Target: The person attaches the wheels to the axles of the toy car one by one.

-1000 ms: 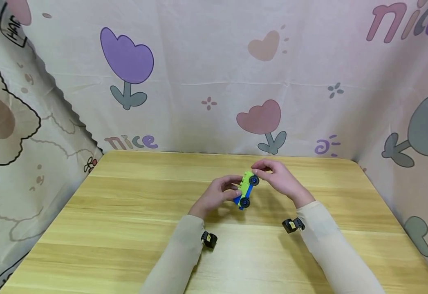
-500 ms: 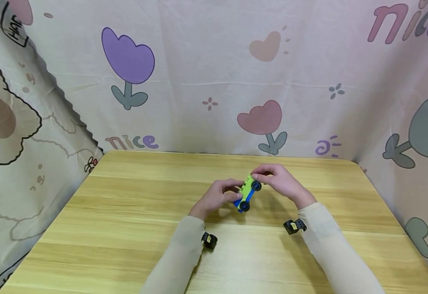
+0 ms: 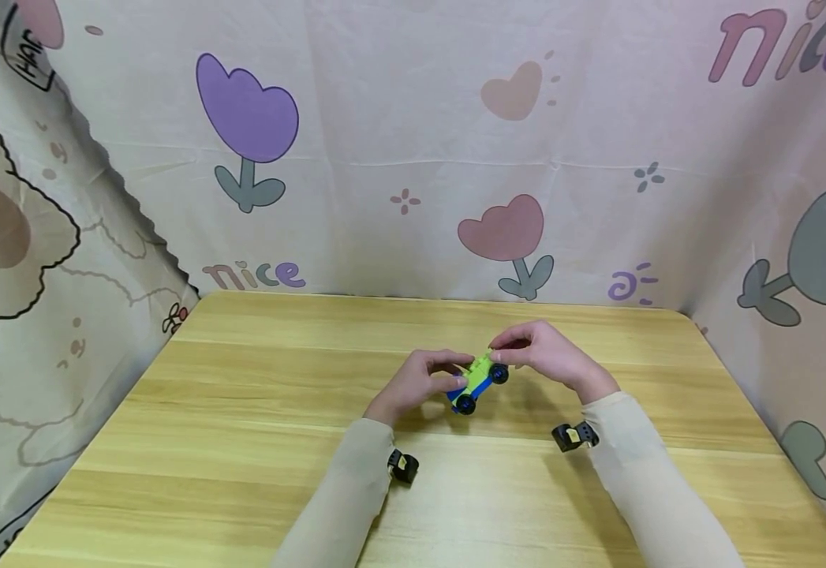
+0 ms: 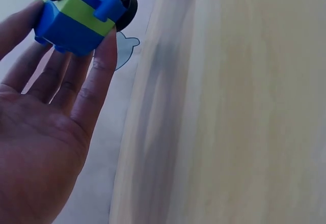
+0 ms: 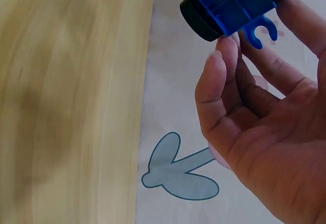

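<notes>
A small toy car (image 3: 479,377) of lime-green and blue blocks, with black wheels, is held up off the table between both hands. My left hand (image 3: 420,383) grips its near end between thumb and fingers; the left wrist view shows the fingers along the blue block end of the car (image 4: 74,23). With thumb and fingers my right hand (image 3: 543,355) pinches the car's far upper end. In the right wrist view, the blue underside (image 5: 239,5) and a blue hook (image 5: 260,33) at that end show, beside the right hand's fingers (image 5: 214,81). The car's far side is hidden.
A light wooden table (image 3: 242,442) lies beneath the hands. Behind it and at both sides hangs a pale cloth (image 3: 384,95) printed with tulips, hearts and words. A small black camera (image 3: 403,467) sits on the left wrist, another black camera (image 3: 574,435) on the right.
The car's upper end has come down and swung to the right, so the car lies less steep. My right hand has moved slightly down and right with it; the left has barely moved.
</notes>
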`<state>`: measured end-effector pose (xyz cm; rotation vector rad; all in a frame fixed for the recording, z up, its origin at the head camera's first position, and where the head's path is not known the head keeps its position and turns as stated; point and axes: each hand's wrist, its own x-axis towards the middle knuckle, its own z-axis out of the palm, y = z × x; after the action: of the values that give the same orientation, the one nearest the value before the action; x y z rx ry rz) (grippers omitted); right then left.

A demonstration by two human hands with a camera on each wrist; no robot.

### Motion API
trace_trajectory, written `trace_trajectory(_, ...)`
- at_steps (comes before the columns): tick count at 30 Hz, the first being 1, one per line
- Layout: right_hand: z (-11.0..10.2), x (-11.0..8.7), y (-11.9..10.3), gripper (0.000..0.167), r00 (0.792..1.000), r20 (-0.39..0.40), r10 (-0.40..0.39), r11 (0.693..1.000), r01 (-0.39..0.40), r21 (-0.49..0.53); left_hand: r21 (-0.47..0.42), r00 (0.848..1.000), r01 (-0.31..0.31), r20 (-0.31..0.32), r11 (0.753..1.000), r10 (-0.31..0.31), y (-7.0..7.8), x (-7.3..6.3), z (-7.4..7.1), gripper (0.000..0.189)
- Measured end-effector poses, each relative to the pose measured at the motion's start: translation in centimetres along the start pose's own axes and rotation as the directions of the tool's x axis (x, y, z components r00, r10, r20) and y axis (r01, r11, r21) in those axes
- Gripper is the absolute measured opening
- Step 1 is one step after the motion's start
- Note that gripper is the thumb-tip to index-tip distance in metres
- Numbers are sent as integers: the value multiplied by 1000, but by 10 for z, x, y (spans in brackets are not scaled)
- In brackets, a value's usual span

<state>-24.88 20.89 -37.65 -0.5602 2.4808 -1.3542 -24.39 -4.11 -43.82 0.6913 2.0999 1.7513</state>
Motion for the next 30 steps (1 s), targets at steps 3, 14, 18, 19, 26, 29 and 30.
trace_trajectory(3,0,-2,-1,33,1000,-13,3,1000,-3,8,-4,1000,-1,-24,1000,1,-1,0,-1,32)
trace_trajectory(14,0,-13,4,29,983,-185,5,1000,-4,6,-100,987,-34,-159,994,18,-6,-1,-5,32)
trace_trajectory(18,2,-13,8,27,970,-241,3,1000,-2,4,-150,978,-50,-209,987,18,-8,0,-7,36)
trace_trajectory(19,4,-13,8,28,968,-250,5,1000,-3,11,-156,974,-50,-225,986,13,-8,0,-7,36)
trace_trajectory(26,14,-10,14,32,950,-312,1,999,12,37,-160,936,-21,-349,987,-36,-7,2,-5,32)
trace_trajectory(29,18,-7,16,31,941,-338,6,999,12,51,-166,923,-17,-381,986,-48,-6,3,-5,29)
trace_trajectory(30,19,-6,17,31,939,-344,9,999,10,53,-159,918,-14,-393,987,-51,-6,4,-4,28)
